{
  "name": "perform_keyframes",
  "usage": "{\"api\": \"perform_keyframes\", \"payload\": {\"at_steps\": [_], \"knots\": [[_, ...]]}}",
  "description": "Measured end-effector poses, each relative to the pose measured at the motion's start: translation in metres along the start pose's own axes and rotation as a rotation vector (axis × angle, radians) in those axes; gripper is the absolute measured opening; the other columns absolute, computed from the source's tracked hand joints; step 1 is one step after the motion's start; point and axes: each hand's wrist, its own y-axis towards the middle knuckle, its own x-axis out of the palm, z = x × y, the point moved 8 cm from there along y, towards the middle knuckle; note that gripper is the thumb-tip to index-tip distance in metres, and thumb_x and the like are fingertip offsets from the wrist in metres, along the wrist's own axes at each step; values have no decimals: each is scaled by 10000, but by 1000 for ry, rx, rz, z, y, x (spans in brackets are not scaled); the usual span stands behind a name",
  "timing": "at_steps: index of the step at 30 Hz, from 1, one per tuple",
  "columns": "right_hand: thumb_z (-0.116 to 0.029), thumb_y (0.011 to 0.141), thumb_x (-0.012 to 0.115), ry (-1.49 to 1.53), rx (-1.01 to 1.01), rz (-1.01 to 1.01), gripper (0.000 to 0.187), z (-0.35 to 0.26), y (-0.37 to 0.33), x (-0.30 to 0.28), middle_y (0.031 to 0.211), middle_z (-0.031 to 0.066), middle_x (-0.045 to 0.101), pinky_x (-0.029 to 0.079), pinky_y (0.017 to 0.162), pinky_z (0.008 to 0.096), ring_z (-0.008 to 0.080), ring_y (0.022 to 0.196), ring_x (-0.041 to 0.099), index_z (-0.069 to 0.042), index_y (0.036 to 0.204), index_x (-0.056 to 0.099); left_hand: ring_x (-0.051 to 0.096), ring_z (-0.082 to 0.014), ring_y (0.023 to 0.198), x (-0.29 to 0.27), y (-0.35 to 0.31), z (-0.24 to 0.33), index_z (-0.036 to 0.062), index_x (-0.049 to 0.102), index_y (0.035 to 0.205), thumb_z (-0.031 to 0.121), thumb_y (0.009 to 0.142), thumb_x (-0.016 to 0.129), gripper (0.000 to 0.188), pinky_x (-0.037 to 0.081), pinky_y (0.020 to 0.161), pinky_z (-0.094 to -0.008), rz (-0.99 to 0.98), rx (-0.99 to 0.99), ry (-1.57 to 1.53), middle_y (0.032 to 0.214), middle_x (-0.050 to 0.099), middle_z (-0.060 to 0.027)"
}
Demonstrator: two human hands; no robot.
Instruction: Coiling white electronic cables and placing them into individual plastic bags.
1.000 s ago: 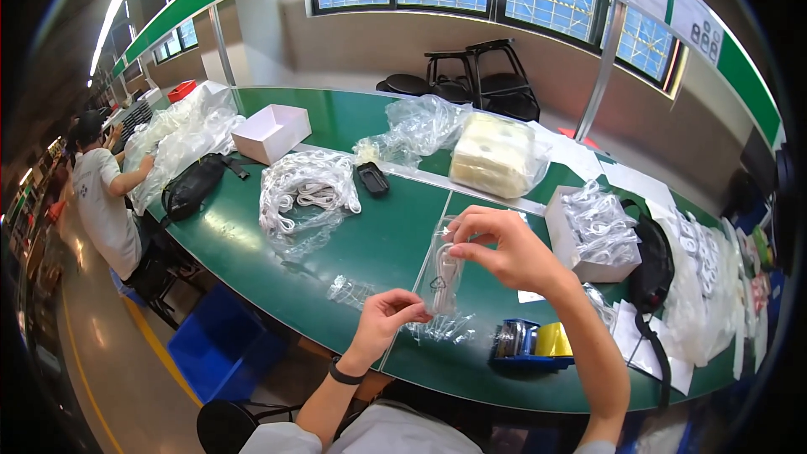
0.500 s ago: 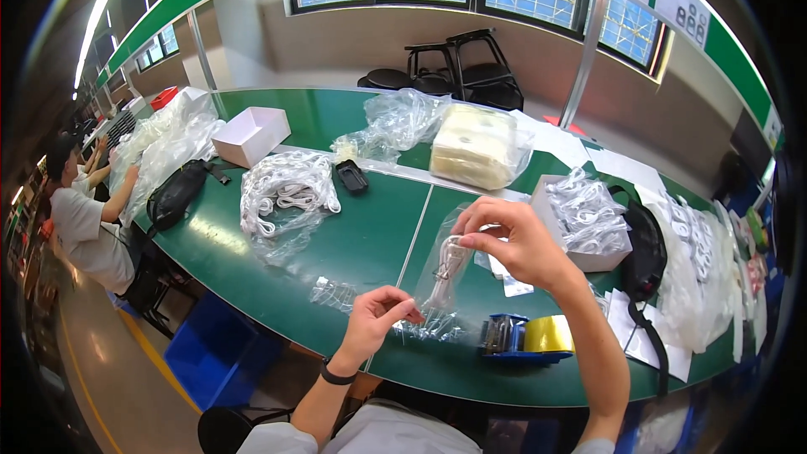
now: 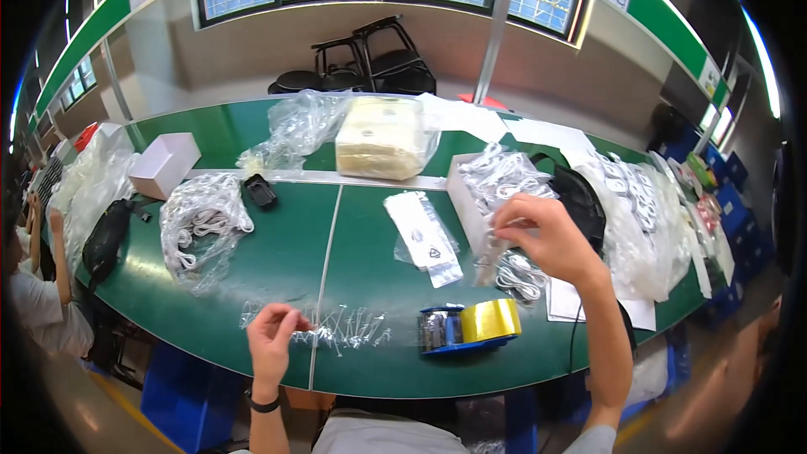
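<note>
My right hand (image 3: 542, 235) is closed in a pinch on a clear plastic bag (image 3: 487, 265), which hangs by the near side of a white box of bagged white cables (image 3: 504, 172). What the bag holds is blurred. Coiled white cables (image 3: 523, 276) lie on the table just under that hand. My left hand (image 3: 273, 340) hovers low over the near table edge, thumb and fingertips together; anything between them is too small to make out. Beside it, thin, shiny, clear-looking strips (image 3: 349, 326) lie scattered. A stack of flat clear bags with a white slip (image 3: 420, 235) rests mid-table.
A blue dispenser with yellow tape (image 3: 492, 319) stands near the front edge. Bundled white cables (image 3: 202, 227), a small black object (image 3: 261, 192), a white box (image 3: 166, 166) and a wrapped cream stack (image 3: 382, 139) sit farther out. Another person (image 3: 42, 303) works at far left.
My view has swung right. My right hand has carried the bag with the cable rightward to the white box, uncovering the flat bags. The left hand has moved away from the bag.
</note>
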Motion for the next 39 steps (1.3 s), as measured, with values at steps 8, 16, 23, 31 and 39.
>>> {"api": "perform_keyframes", "payload": {"at_steps": [8, 16, 23, 31, 39], "knots": [[18, 779, 628, -363, 288, -137, 62, 109, -36, -22, 757, 172, 670, 515, 690, 350, 271, 719, 658, 25, 827, 666, 655, -159, 686, -57, -9, 6, -18, 588, 910, 81, 968, 565, 117, 550, 658, -275, 150, 50, 127, 770, 649, -83], [8, 708, 615, -744, 156, -212, 94, 147, -32, 40, 843, 184, 626, 500, 759, 431, 354, 865, 624, -9, 793, 653, 659, -142, 721, -87, -3, 3, -28, 619, 918, 46, 939, 603, 78, 526, 673, -253, 254, 43, 57, 767, 663, -67], [-13, 700, 674, -1108, 64, -174, 159, 104, -37, 64, 886, 130, 594, 500, 687, 397, 302, 864, 630, -48, 838, 604, 686, -154, 781, -149, 13, 43, -39, 646, 935, 30, 912, 624, 75, 524, 750, -267, 462, 217, 704, 845, 706, -106], [-162, 799, 708, -732, -145, -188, 154, 14, 39, 113, 865, 141, 631, 511, 711, 450, 348, 831, 642, -48, 886, 653, 570, -302, 1090, -208, 114, 6, 27, 673, 935, 22, 783, 606, 166, 456, 904, -408, 184, 107, 1944, 1028, 633, -159], [-97, 750, 703, -789, -114, -323, 258, 100, 73, 154, 1099, 147, 657, 514, 895, 435, 336, 1125, 587, -30, 996, 665, 514, -306, 1079, -212, 123, -5, 50, 647, 909, 44, 752, 626, 158, 394, 948, -416, 44, 231, 2007, 1020, 609, -131]]}}
